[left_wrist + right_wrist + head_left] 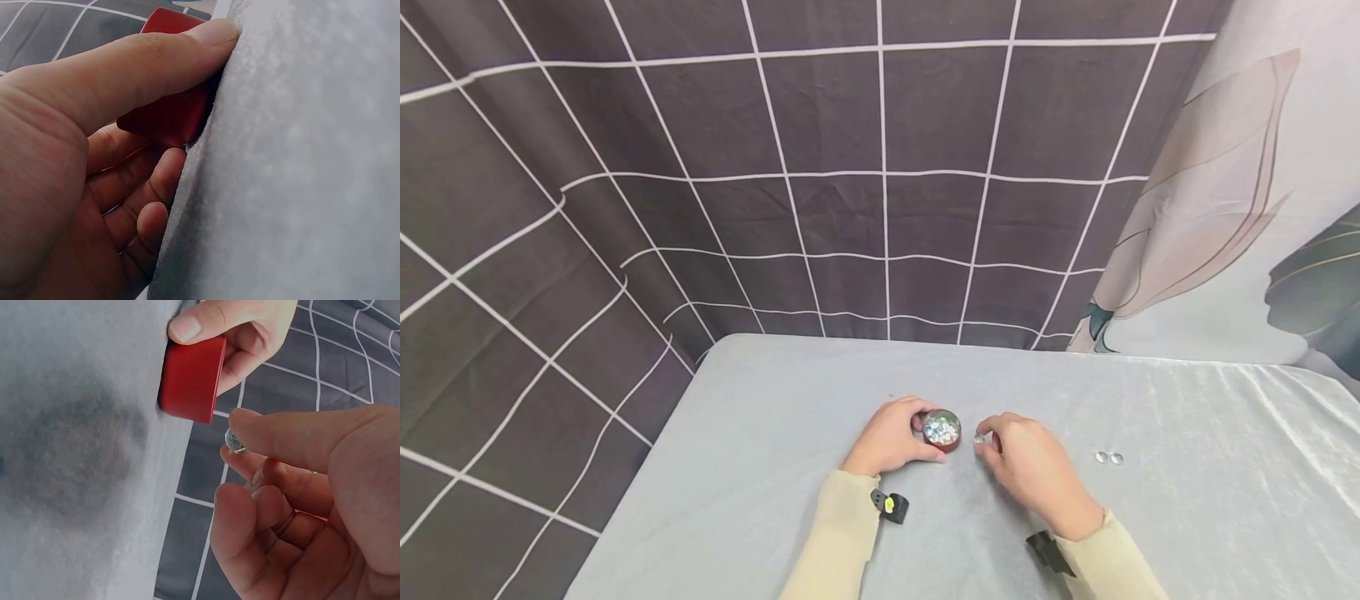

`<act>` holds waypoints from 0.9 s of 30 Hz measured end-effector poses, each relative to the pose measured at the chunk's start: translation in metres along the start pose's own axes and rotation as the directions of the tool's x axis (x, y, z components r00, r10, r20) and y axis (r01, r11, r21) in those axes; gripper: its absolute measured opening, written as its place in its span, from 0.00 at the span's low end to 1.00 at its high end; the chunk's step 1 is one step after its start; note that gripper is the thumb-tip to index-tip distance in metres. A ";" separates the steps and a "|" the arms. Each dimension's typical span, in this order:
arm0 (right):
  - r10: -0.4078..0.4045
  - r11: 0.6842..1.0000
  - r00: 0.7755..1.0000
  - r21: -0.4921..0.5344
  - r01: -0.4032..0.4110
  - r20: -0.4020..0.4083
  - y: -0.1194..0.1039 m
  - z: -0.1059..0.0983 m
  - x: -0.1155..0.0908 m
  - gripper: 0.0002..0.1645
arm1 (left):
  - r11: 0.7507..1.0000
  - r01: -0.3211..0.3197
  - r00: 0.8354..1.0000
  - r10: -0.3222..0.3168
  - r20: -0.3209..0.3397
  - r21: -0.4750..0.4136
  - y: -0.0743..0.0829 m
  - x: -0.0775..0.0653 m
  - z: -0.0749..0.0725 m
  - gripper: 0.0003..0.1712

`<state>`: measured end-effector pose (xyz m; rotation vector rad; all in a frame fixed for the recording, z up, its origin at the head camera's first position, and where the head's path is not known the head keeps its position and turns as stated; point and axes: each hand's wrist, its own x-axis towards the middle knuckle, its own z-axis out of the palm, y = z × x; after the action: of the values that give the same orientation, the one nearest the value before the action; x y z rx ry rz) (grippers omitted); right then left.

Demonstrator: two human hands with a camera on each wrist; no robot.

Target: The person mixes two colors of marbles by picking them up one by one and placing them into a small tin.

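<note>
A small round red container [953,446] stands on the cloth, holding many shiny, clear and bluish pieces [941,431]. My left hand [891,435] grips it from the left, with the thumb along the near side of its red wall [169,115] and fingers round the far side. Just right of the container, my right hand [1033,467] pinches a clear, rounded glass bead [234,441] between thumb and index finger. In the right wrist view the bead is apart from the container's rim, and the other fingers are curled with nothing visible in them.
Two clear round glass pieces [1108,457] lie side by side on the table to the right of my right hand. Pale grey plush cloth [760,417] covers the table. A dark curtain with white grid lines [932,217] hangs behind and to the left.
</note>
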<state>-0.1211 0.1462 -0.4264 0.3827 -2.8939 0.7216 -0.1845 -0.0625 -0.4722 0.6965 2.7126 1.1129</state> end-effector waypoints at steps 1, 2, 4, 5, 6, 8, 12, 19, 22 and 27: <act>-0.002 1.000 1.000 0.001 0.002 -0.003 0.000 0.000 0.000 0.09 | 1.000 -0.002 1.000 0.002 0.000 0.001 0.000 0.000 0.000 0.35; -0.005 1.000 1.000 0.002 0.005 -0.008 -0.001 0.001 0.001 0.09 | 1.000 -0.003 1.000 0.003 -0.001 0.002 0.000 0.000 0.000 0.35; -0.013 1.000 1.000 0.004 0.014 -0.021 -0.001 0.002 0.001 0.09 | 1.000 -0.005 1.000 0.005 -0.001 0.003 0.000 0.001 0.000 0.35; -0.021 1.000 0.999 0.004 0.021 -0.031 -0.001 0.003 0.002 0.09 | 1.000 -0.004 1.000 0.004 0.000 0.003 0.000 0.001 0.001 0.35; -0.028 1.000 0.999 0.003 0.028 -0.039 -0.002 0.004 0.002 0.09 | 1.000 -0.003 1.000 0.003 0.000 0.003 0.000 0.001 0.001 0.35; -0.038 0.999 0.998 0.003 0.038 -0.050 -0.002 0.006 0.003 0.10 | 1.000 0.002 1.000 -0.002 0.000 0.002 0.000 0.001 0.001 0.35; -0.045 0.999 0.998 0.002 0.046 -0.054 -0.003 0.008 0.004 0.10 | 1.000 0.014 1.000 -0.014 0.002 -0.001 0.000 0.001 0.001 0.35; -0.041 0.999 0.998 0.010 0.041 -0.055 -0.006 0.012 0.006 0.11 | 1.000 0.017 1.000 -0.017 0.005 -0.001 0.001 0.000 0.000 0.35; -0.042 0.999 0.997 0.018 0.043 -0.057 -0.008 0.014 0.008 0.10 | 1.000 0.011 1.000 -0.011 0.003 0.001 0.001 0.000 0.000 0.35; -0.056 0.998 0.997 0.028 0.057 -0.053 -0.012 0.018 0.011 0.09 | 1.000 0.014 1.000 -0.014 0.004 -0.006 0.001 0.000 0.000 0.35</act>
<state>-0.1293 0.1251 -0.4353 0.4407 -2.8144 0.7545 -0.1842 -0.0617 -0.4710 0.6778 2.7054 1.1144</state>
